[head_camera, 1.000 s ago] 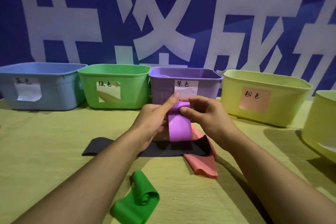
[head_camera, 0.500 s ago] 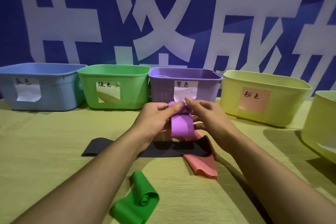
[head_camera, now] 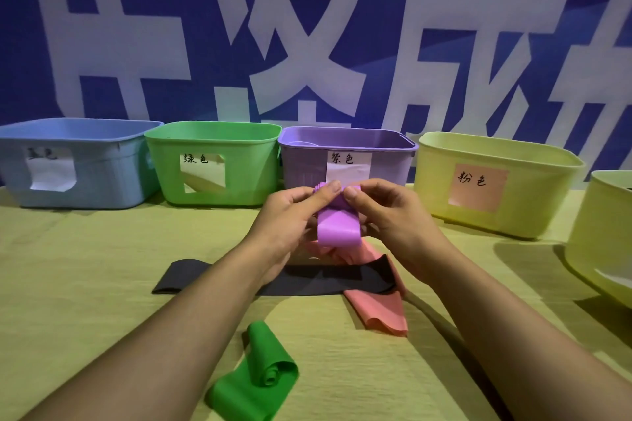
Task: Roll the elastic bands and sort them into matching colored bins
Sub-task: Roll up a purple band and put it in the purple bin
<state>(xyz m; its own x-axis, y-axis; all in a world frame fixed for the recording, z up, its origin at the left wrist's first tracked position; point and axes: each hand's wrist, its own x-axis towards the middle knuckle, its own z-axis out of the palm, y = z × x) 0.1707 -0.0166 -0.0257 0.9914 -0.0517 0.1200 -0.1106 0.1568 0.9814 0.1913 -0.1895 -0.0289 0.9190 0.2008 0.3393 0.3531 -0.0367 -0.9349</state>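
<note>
My left hand (head_camera: pixel 290 215) and my right hand (head_camera: pixel 386 212) both pinch the rolled top of a purple elastic band (head_camera: pixel 338 225), held above the table in front of the purple bin (head_camera: pixel 307 167). The band's loose end hangs down between my hands. Below them a black band (head_camera: pixel 328 278) lies flat across a pink band (head_camera: pixel 379 311). A half-rolled green band (head_camera: pixel 260 379) lies near the front, between my forearms. The blue bin (head_camera: pixel 89 178), green bin (head_camera: pixel 246 174) and a yellow bin with a pink label (head_camera: pixel 533 202) stand in the back row.
Another yellow bin (head_camera: pixel 595 249) stands at the right edge, closer to me than the row. A blue banner with large white characters hangs behind the bins. The yellow-green tablecloth (head_camera: pixel 85 284) covers the table.
My hands have rolled more of the purple band up. The hanging end is shorter, and my thumbs have come together on top of the roll.
</note>
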